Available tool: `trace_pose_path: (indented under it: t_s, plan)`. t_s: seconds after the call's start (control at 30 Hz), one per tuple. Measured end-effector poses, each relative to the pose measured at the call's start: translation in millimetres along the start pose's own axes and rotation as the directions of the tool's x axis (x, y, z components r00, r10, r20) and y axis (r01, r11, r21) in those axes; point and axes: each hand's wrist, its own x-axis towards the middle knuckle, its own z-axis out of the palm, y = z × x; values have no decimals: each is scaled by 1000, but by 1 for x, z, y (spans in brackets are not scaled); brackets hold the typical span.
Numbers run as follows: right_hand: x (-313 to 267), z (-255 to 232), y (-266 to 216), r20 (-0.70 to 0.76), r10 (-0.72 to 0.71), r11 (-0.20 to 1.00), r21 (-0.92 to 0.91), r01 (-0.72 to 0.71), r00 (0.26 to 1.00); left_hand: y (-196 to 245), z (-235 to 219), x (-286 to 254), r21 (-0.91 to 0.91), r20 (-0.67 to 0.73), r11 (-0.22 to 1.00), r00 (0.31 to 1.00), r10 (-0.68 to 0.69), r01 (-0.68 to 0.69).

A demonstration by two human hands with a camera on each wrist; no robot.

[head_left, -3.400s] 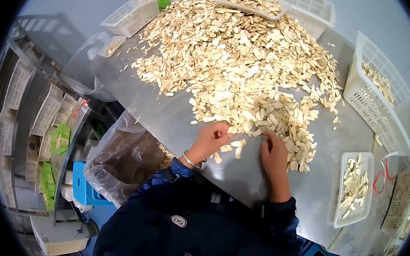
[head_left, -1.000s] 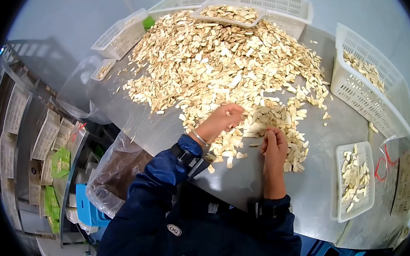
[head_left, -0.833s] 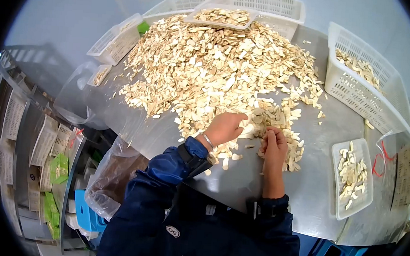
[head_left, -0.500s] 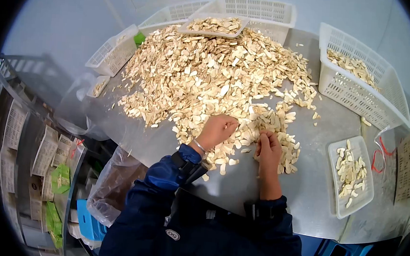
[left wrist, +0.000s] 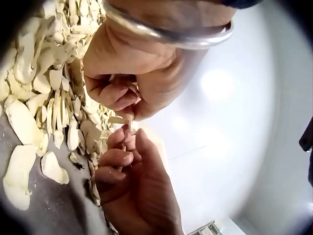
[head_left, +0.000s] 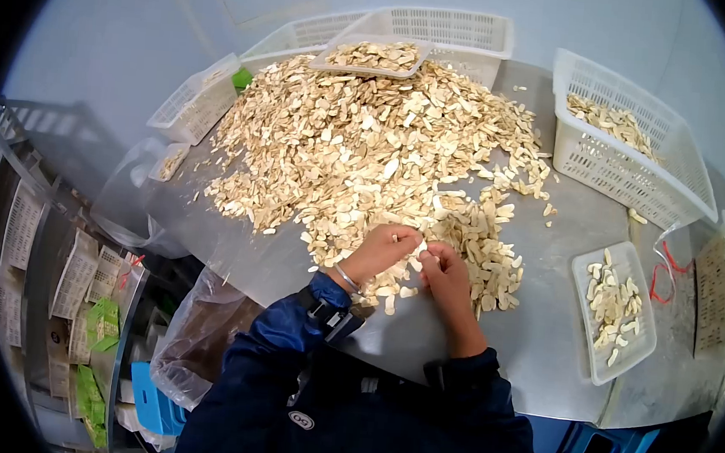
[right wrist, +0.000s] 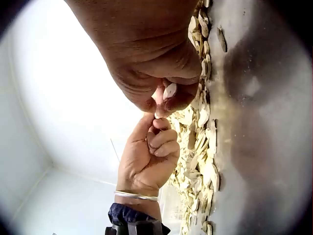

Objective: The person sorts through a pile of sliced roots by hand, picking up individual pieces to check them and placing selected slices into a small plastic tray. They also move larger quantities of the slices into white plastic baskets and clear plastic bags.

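A large heap of pale dried slices lies on the metal table. At its near edge, my left hand and right hand meet fingertip to fingertip. A small pale slice shows between them; in the left wrist view the slice is pinched by the left thumb and fingertips, with the right fingertips right at it. The right hand also holds a slice within its curled fingers, seen in the right wrist view. Loose slices lie close beside the hands.
To the right stand a white tray of sorted slices and a tall perforated basket. More baskets and a tray border the heap at the back. A plastic-lined bin stands at the left below the table edge.
The left hand reached into the slices, then drew back towards the body. The right hand has moved left, and the hands now meet. The head view has shifted, so the heap sits lower.
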Motion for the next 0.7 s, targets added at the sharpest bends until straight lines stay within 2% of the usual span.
trace_pose_path:
  t_s: [0.03,0.07,0.1,0.13,0.17,0.23,0.3,0.33,0.43,0.47,0.57,0.6,0.7]
  plan:
    - [1,-3,3,-19,-89,990,-108,87,996,-2,0,1,34,17,999,999,30,-31]
    - [2,-5,7,-27,-177,962,-216,168,984,7,2,-1,-83,-14,996,999,-33,31]
    - [2,-6,10,-24,-265,915,-321,244,964,5,0,1,5,-57,1000,998,31,-31]
    - [1,-5,14,-14,-301,912,-298,284,953,-1,-5,6,98,-97,991,990,100,-90]
    - [0,-5,14,27,-287,910,-304,282,957,-4,-10,12,194,-132,970,976,171,-144]
    - [-1,-5,14,110,-253,908,-315,275,961,-12,-15,24,278,-125,947,972,201,-160]
    - [-2,-5,8,-5,-287,911,-309,272,958,-10,-8,34,403,-141,897,956,258,-183]
    - [-1,-6,4,-67,-305,912,-308,271,950,-30,-8,50,537,-93,777,893,440,-327]
    - [4,-17,-1,-217,-190,975,-153,159,958,-10,6,51,707,-32,648,903,429,-283]
    - [8,-20,2,-248,-240,967,-149,207,939,-9,9,54,741,-19,618,911,411,-264]
    - [17,-26,11,-291,-223,974,-97,203,930,-17,10,58,748,-46,609,895,443,-263]
    - [17,-27,11,-298,-222,975,-88,205,928,-18,9,58,707,-85,659,895,438,-256]
    - [16,-25,10,-274,-216,976,-45,212,937,-20,0,53,445,-142,879,956,259,-172]
